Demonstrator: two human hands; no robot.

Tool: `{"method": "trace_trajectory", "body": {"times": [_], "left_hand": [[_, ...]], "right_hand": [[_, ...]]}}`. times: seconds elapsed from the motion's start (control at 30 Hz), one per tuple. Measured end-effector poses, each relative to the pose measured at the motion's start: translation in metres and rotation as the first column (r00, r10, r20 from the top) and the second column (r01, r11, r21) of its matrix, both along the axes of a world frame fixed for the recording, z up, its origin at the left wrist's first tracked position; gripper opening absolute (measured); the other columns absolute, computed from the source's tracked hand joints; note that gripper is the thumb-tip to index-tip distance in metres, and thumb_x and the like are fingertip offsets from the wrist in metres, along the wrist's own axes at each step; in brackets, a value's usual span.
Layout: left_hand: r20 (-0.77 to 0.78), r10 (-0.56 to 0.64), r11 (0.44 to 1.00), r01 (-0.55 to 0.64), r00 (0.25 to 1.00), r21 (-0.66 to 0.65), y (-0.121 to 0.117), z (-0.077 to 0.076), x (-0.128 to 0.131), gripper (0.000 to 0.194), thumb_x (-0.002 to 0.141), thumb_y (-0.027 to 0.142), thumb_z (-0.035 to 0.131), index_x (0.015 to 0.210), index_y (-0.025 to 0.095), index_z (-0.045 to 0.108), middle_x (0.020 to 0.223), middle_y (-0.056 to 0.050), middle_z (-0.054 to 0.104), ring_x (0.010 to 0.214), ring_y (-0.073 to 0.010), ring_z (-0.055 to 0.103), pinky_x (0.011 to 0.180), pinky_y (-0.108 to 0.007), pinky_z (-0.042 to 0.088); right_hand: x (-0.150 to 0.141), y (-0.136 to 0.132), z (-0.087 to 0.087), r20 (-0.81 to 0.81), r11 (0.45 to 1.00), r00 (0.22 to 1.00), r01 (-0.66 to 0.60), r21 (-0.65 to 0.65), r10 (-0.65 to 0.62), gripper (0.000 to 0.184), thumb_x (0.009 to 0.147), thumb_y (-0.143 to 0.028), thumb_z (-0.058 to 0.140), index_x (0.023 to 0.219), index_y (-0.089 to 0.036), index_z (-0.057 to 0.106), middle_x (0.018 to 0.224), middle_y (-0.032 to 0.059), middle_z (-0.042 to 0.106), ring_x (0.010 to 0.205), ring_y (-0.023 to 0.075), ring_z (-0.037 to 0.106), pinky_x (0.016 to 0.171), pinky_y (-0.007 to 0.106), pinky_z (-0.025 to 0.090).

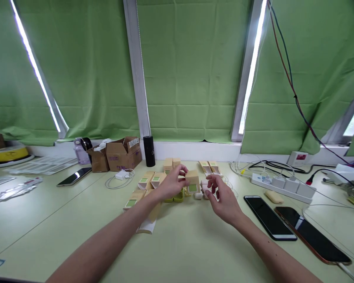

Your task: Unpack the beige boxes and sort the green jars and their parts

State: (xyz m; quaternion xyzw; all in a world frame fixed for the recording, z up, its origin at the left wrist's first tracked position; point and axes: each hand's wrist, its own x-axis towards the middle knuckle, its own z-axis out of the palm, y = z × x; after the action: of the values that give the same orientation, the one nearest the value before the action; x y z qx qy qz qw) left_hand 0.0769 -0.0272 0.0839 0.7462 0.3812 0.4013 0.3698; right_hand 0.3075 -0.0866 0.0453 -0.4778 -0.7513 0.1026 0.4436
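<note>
My left hand (172, 184) pinches a small kraft cardboard box (192, 181) by its side; a green square shows in the box's lower front. My right hand (222, 198) hovers to the right of it, fingers curled but apart, close to some small white cylinders (204, 188). Whether a fingertip touches them I cannot tell. Under the left hand sit small olive-green containers (178, 196). Several similar kraft boxes (146, 179) lie left of them, partly hidden by my left forearm, and a further pair (210, 168) lies behind the right hand.
Two phones (270, 217) and a white power strip (281, 186) with plugs and cables lie on the right. At the back left stand open cardboard cartons (124, 154) and a black bottle (149, 151). Another phone (74, 177) and a white charger (122, 175) rest on the left.
</note>
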Motion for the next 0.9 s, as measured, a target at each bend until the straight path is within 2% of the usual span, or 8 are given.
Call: {"method": "trace_trajectory", "body": {"times": [0.1,0.17,0.33,0.57,0.73,0.9], "left_hand": [[0.015,-0.024,0.999,0.024,1.0,0.028,-0.034,-0.024,0.004,0.026,0.081,0.01,0.063,0.099,0.024,0.049,0.112,-0.006,0.055,0.111,-0.0209,0.058,0.09,-0.035,0.057],[-0.027,-0.017,0.997,0.019,0.999,0.072,-0.049,-0.038,0.005,0.025,0.082,0.01,0.061,0.1,0.024,0.05,0.111,-0.006,0.054,0.104,-0.0196,0.057,0.094,-0.037,0.056],[-0.115,0.016,0.99,0.001,0.993,0.143,-0.066,-0.061,0.002,0.032,0.08,0.007,0.059,0.106,0.025,0.052,0.113,-0.007,0.056,0.106,-0.0214,0.056,0.098,-0.039,0.054],[-0.082,0.004,1.0,-0.002,0.997,0.022,-0.071,-0.062,0.002,0.053,0.08,0.013,0.068,0.127,0.026,0.047,0.133,-0.011,0.057,0.13,-0.0269,0.055,0.113,-0.045,0.045],[-0.073,0.054,0.995,-0.048,0.996,0.084,-0.072,-0.06,0.004,0.05,0.081,0.015,0.067,0.126,0.026,0.048,0.133,-0.012,0.058,0.125,-0.0271,0.057,0.11,-0.045,0.047],[-0.065,0.127,0.985,-0.118,0.99,0.128,-0.071,-0.064,0.004,0.051,0.079,0.005,0.056,0.126,0.025,0.049,0.127,-0.01,0.06,0.115,-0.0237,0.06,0.105,-0.043,0.05]], "right_hand": [[0.002,-0.005,0.0,0.013,0.996,0.996,-0.093,0.011,0.092,0.032,0.091,-0.026,0.052,0.121,-0.026,0.044,0.094,0.0013,0.063,0.077,0.0182,0.061,0.067,0.031,0.045],[0.002,-0.01,-0.004,0.081,0.992,0.989,-0.129,0.014,0.127,0.032,0.089,-0.024,0.053,0.119,-0.026,0.043,0.087,-0.0007,0.061,0.071,0.0175,0.058,0.065,0.03,0.042],[0.003,-0.018,-0.019,0.193,0.991,0.972,-0.135,-0.014,0.135,0.029,0.086,-0.02,0.053,0.111,-0.025,0.041,0.081,-0.003,0.058,0.067,0.0171,0.055,0.063,0.029,0.036],[0.002,-0.014,-0.03,0.268,0.984,0.949,-0.137,-0.115,0.164,0.038,0.081,-0.018,0.055,0.115,-0.026,0.04,0.083,-0.0033,0.059,0.071,0.0186,0.058,0.064,0.028,0.034],[0.0,-0.014,-0.032,0.26,0.983,0.953,-0.127,-0.13,0.158,0.038,0.083,-0.019,0.053,0.117,-0.025,0.038,0.084,-0.0028,0.061,0.072,0.019,0.059,0.065,0.028,0.035],[-0.003,-0.012,-0.035,0.233,0.983,0.962,-0.113,-0.146,0.145,0.033,0.086,-0.019,0.05,0.116,-0.026,0.037,0.082,-0.0032,0.063,0.072,0.0194,0.062,0.064,0.028,0.036]]}}
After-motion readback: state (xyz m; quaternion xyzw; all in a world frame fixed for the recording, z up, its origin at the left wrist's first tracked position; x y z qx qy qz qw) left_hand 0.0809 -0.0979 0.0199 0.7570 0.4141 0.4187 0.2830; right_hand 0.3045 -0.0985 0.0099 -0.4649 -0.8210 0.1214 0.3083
